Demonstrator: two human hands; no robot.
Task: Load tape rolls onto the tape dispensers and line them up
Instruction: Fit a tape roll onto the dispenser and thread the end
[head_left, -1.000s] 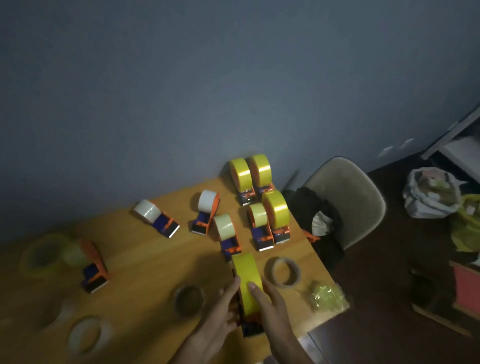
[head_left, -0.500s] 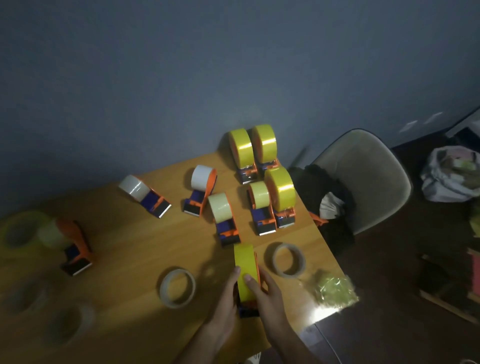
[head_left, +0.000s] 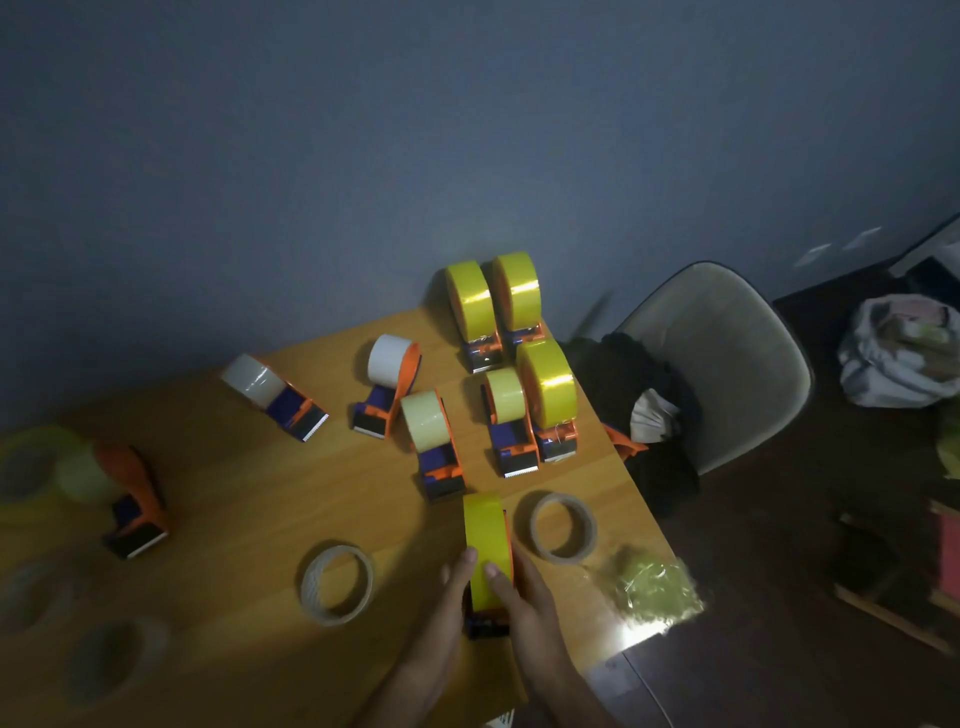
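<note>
Both hands hold a yellow tape roll (head_left: 485, 540) seated on an orange dispenser (head_left: 488, 623) near the table's front edge. My left hand (head_left: 449, 608) grips its left side and my right hand (head_left: 524, 603) grips its right side, thumb on the roll. Several loaded dispensers stand in rows at the back right, such as a yellow one (head_left: 470, 312) and another (head_left: 548, 395). Others with pale rolls (head_left: 426, 431) (head_left: 389, 379) (head_left: 270, 387) lie scattered to their left. One more (head_left: 130, 499) lies at the far left.
Loose tape rolls lie on the wooden table (head_left: 234, 499): one (head_left: 337, 584) left of my hands, one (head_left: 563, 527) right of them, several dim ones at the far left. Crumpled wrap (head_left: 654, 587) sits at the table's right corner. A chair (head_left: 727, 353) with dark cloth stands beyond the right edge.
My hands have slid the yellow-roll dispenser a little away from me, toward the rows. The camera has tilted, so the scene sits differently in the frame.
</note>
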